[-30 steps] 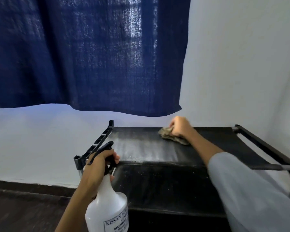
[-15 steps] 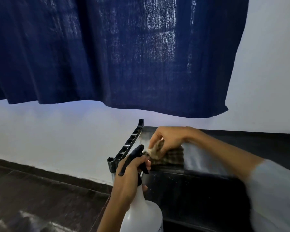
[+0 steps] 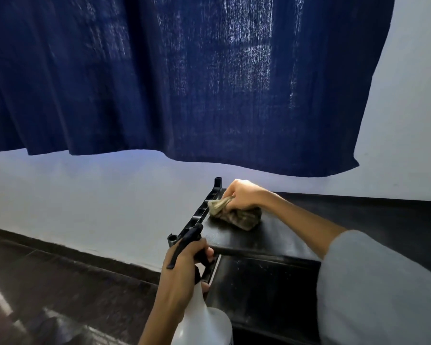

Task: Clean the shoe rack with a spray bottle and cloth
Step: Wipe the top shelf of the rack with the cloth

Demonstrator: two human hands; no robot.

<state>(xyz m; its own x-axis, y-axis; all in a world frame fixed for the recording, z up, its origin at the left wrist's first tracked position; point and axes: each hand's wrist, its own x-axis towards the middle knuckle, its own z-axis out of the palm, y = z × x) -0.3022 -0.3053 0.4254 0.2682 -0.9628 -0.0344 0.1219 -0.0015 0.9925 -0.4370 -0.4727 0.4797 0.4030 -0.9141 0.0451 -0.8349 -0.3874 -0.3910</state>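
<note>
My right hand [image 3: 245, 196] clenches the cloth [image 3: 237, 214] at the shoe rack [image 3: 271, 241] corner to scrub; my left hand [image 3: 184, 267] grips the spray bottle [image 3: 202, 322], ready.

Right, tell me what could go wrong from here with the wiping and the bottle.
1. The right hand presses the cloth right at the top shelf's left edge, beside the side rail; another stroke that way could catch the cloth on the rail or push it off.
2. The left hand grips the spray bottle at its trigger, nozzle towards the shelf; a squeeze might wet the right hand.
</note>
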